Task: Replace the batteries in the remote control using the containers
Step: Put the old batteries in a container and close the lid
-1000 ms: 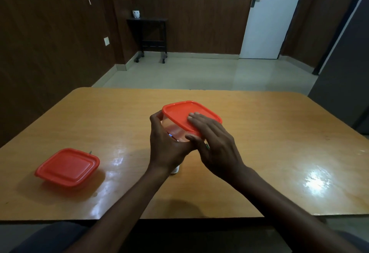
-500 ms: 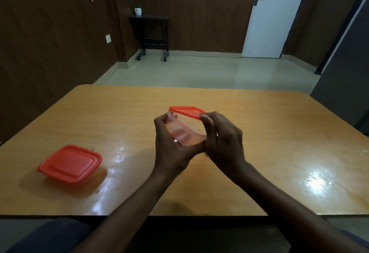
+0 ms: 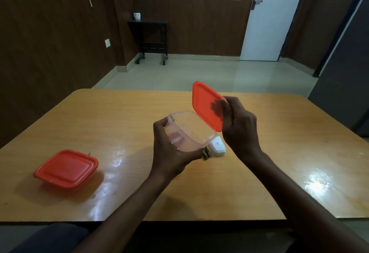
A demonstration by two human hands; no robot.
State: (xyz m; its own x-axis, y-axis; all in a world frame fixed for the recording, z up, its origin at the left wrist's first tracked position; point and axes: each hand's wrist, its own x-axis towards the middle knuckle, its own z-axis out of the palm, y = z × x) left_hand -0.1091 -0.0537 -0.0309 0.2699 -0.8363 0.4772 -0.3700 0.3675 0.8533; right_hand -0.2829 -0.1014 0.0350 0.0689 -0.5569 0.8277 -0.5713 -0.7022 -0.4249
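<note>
A: Start close in. What sits nearest?

B: Far left on the glossy orange-brown wooden table (image 3: 123, 117), a second square plastic container with its red lid pressed on (image 3: 65, 169), untouched. Something thin and green pokes out behind it, too small to name.

A: And the hands?

B: The left hand (image 3: 169, 153) cups the clear, square plastic tub (image 3: 189, 131) from below and the side, fingers curled round its wall, holding it off the table. The right hand (image 3: 237, 125) pinches the red square snap-on lid (image 3: 206, 106) by its edge, tilted up on end and clear of the rim except near one corner.

A: That's new?

B: Yes. A second ago the lid was seated with the right palm flat on it; half a second ago it was prised up at one side. Now it's off (or near enough), so the tub is open for batteries.

A: Anything in it?

B: I see nothing in it, though glare on the plastic makes that unsure.

A: The remote?

B: The small white rounded remote control (image 3: 218, 146) lies on the table just behind the tub, below the right hand. Beside it, dark cylindrical batteries with green bands (image 3: 206, 154), probably two, lie loose.

A: So next?

B: Likely putting the lid aside, then those batteries go in the tub.
</note>
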